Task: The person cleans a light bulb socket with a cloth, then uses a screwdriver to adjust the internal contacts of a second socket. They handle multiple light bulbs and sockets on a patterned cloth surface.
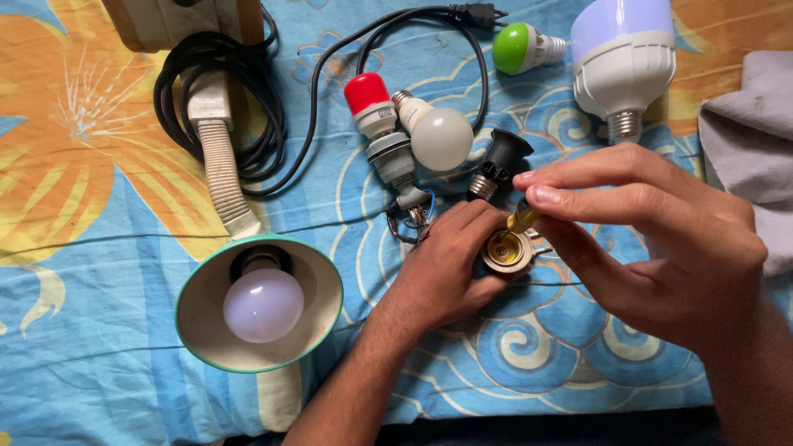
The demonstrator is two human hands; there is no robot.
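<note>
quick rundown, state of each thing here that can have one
lamp: off, lying with shade facing up, bulb fitted
plug: unplugged, on the cloth
cord: coiled
socket: open end up, held by left hand
screwdriver: tip inside socket, pinched by right hand
red bulb: unlit, screwed into a holder
white bulb: loose, unlit
green bulb: loose, unlit
big bulb: loose, unlit
black holder: empty

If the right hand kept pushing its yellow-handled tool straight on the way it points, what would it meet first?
Most likely the metal inside of the open lamp socket that the left hand holds: the right hand aims the yellow-handled tool down-left into it. Whether the tip already touches is unclear.
</note>
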